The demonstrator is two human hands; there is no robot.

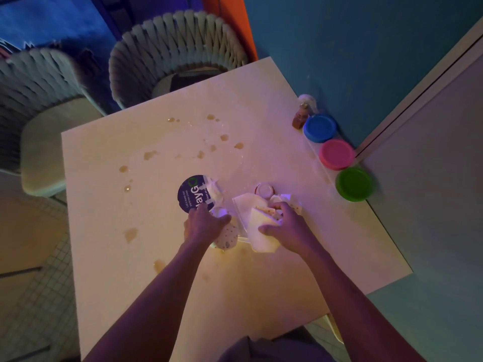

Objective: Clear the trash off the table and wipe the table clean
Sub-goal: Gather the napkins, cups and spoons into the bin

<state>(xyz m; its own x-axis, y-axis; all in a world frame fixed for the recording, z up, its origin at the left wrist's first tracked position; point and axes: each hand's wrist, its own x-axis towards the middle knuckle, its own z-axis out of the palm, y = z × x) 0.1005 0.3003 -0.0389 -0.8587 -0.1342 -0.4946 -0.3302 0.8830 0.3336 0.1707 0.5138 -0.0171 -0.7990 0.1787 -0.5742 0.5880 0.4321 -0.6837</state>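
On the pale square table (156, 257) lies a heap of trash. My left hand (203, 226) grips a crumpled patterned paper cup (226, 237) next to a dark blue round sign (190, 193) with crumpled white paper (215, 190) on it. My right hand (285, 226) holds a wad of white napkins and wrappers (257, 231). A small clear cup (264, 190) stands just beyond the napkins. Brown liquid drops and puddles (150, 154) dot the tabletop, mostly on its far and left parts.
Three lidded tubs, blue (320, 128), pink (337, 154) and green (354, 184), line the right edge by the wall, with a small bottle (300, 117) behind them. Two woven chairs (177, 56) stand at the far and left sides.
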